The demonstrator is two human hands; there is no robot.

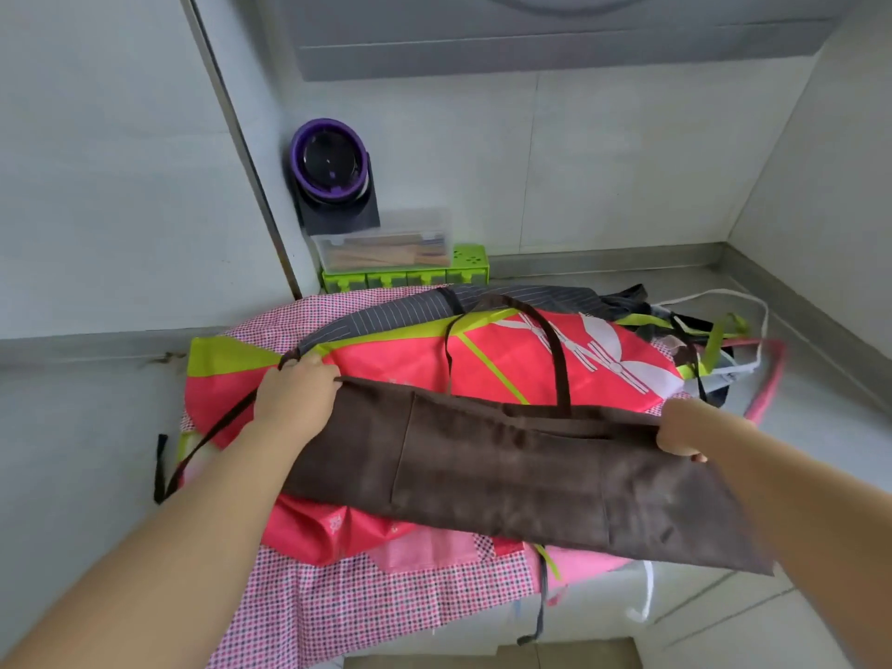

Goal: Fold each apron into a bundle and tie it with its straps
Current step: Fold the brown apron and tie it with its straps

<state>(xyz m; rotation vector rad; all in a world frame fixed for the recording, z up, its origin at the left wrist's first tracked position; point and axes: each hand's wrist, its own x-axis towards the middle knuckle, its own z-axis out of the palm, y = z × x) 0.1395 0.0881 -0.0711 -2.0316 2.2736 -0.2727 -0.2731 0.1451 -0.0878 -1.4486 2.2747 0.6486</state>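
Observation:
A brown apron (507,470) is stretched between my hands above a pile of aprons. My left hand (294,398) grips its left top corner, and a thin brown waist strap (202,451) trails down to the left from there. My right hand (685,429) pinches the right top edge. The brown neck loop (560,350) lies over a red apron (531,359) with lime trim and a white print. Under it lie a pink checked apron (367,601) and a grey striped apron (386,316).
The pile sits on a steel counter (87,417) in a corner. Against the back wall stand a green compartment box (405,275), a clear lidded box (386,243) and a purple-rimmed holder (330,166). Loose white, pink and lime straps (762,359) spread at the right.

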